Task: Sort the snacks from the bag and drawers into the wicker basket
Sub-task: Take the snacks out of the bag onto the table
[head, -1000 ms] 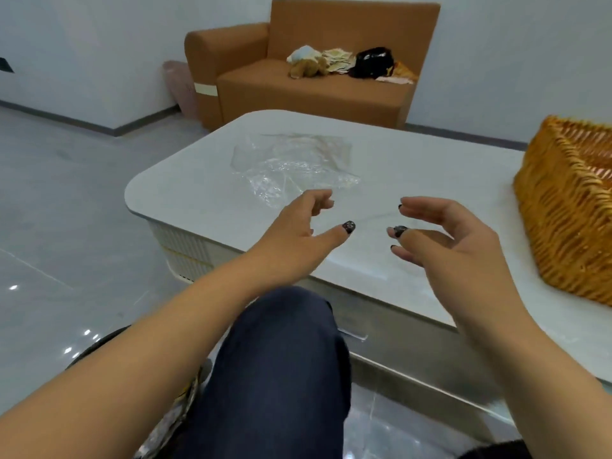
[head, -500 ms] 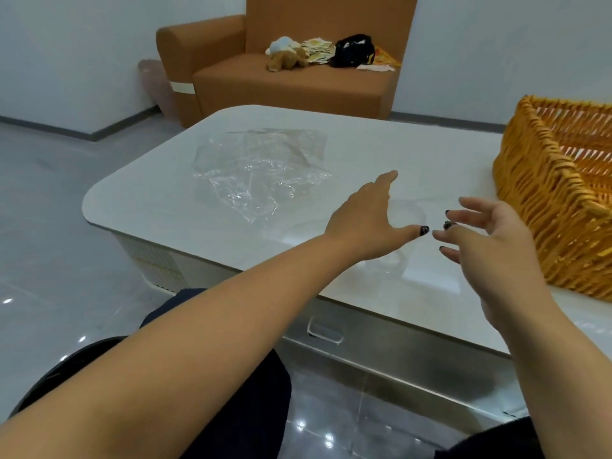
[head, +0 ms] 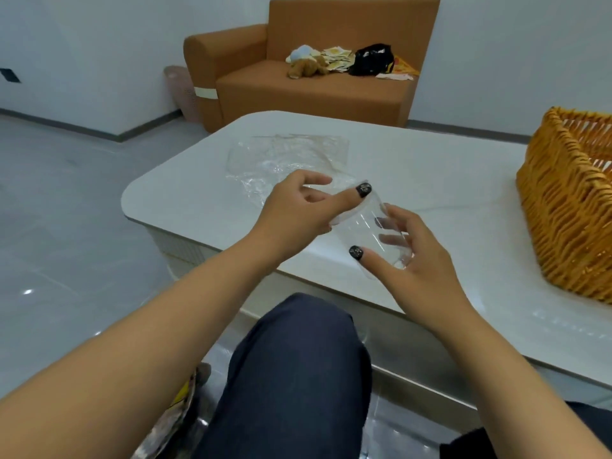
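Head view, grip first: clear cup [head: 374,233] held in the air above the near edge of the table [head: 430,180], tilted, rim toward 11 o'clock, base toward 5 o'clock. Right hand [head: 414,260] curls round the cup's lower body, thumb on the near side, fingers seen through the plastic on the far side. Left hand [head: 294,213] grips at the rim, thumb pressed along its edge, fingers curled behind; both hands clamped on the cup, which looks empty. Bag [head: 284,160]: clear plastic, crumpled flat on the table at 11 o'clock from the hands, just beyond the left fingers. Basket [head: 569,207]: orange wicker, on the table at 3 o'clock, well apart from the hands, partly cut off by the frame; contents cannot be told. Knee [head: 298,359] in dark trousers at 6 o'clock, below the table edge. Sofa [head: 314,87]: brown, against the wall at 12 o'clock, with a soft toy [head: 306,67] and a black bundle [head: 371,59] among small items on its seat
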`<state>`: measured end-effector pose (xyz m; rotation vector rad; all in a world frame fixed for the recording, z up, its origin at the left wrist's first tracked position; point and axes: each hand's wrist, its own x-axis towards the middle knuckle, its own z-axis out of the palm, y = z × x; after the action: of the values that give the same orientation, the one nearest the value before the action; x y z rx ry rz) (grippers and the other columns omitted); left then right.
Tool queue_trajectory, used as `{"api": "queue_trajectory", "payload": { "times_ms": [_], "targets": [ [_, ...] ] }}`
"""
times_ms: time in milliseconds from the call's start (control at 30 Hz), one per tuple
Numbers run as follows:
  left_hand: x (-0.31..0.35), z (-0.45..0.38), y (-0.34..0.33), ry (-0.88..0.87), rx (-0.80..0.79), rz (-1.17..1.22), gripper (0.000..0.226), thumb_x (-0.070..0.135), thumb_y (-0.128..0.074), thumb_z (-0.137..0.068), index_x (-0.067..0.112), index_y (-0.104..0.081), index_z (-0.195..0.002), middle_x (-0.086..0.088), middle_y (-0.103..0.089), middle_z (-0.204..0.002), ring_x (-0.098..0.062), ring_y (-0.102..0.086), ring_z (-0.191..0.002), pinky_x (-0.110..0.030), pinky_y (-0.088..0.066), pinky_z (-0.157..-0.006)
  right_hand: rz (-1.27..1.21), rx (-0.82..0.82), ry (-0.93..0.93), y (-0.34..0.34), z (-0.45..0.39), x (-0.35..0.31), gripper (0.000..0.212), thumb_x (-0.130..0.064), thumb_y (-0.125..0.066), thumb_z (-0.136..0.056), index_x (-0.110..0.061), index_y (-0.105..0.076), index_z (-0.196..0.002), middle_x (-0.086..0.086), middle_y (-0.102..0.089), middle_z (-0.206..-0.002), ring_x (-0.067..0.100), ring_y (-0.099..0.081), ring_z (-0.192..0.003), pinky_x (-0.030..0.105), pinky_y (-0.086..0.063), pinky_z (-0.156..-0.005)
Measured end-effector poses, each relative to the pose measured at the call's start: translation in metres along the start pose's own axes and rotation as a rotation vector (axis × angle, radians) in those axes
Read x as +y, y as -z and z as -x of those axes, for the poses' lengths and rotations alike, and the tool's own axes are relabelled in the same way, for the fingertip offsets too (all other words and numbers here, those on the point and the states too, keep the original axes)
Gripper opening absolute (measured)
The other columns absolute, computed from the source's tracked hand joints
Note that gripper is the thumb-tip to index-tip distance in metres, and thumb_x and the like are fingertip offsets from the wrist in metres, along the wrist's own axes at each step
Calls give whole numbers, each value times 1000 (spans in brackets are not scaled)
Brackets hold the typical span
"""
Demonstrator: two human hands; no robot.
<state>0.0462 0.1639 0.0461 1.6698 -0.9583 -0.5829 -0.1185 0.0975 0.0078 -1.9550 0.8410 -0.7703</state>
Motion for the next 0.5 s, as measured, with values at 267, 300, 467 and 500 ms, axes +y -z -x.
{"api": "queue_trajectory", "payload": {
  "times_ms": [267,300,467,500],
  "targets": [
    [-27,32,108,95,-140,-188,63,70,-78,-57,37,-64,-109,10,-67,-99,-5,-67,-93,-21,-54,-75,-101,-224,78,-76,6,-24,65,-30,-76,-80,-41,-44,-135,-24,-53,-126,-5,-51,-113,24,-48,-93],
    [-33,36,121,121,-169,-203,58,67,-78,-60,37,-65,-107,9,-66,-99,-3,-67,-90,-18,-53,-71,-111,-263,75,-88,8,-26,64,-29,-76,-80,-42,-45,-134,-24,-53,-126,-5,-51,-114,26,-48,-93],
    [-82,67,178,242,-151,-259,57,62,-79,-56,32,-68,-104,7,-67,-103,-9,-68,-87,-22,-54,-71,-113,-462,59,-159,24,-27,61,-31,-75,-81,-45,-44,-132,-28,-49,-126,-11,-46,-115,21,-44,-94],
    [-94,77,187,270,-126,-251,59,63,-76,-53,32,-68,-102,9,-68,-103,-9,-69,-87,-24,-54,-73,-105,-503,53,-173,27,-27,62,-31,-75,-81,-44,-43,-132,-29,-47,-126,-13,-44,-115,18,-42,-95]
  ]
}}
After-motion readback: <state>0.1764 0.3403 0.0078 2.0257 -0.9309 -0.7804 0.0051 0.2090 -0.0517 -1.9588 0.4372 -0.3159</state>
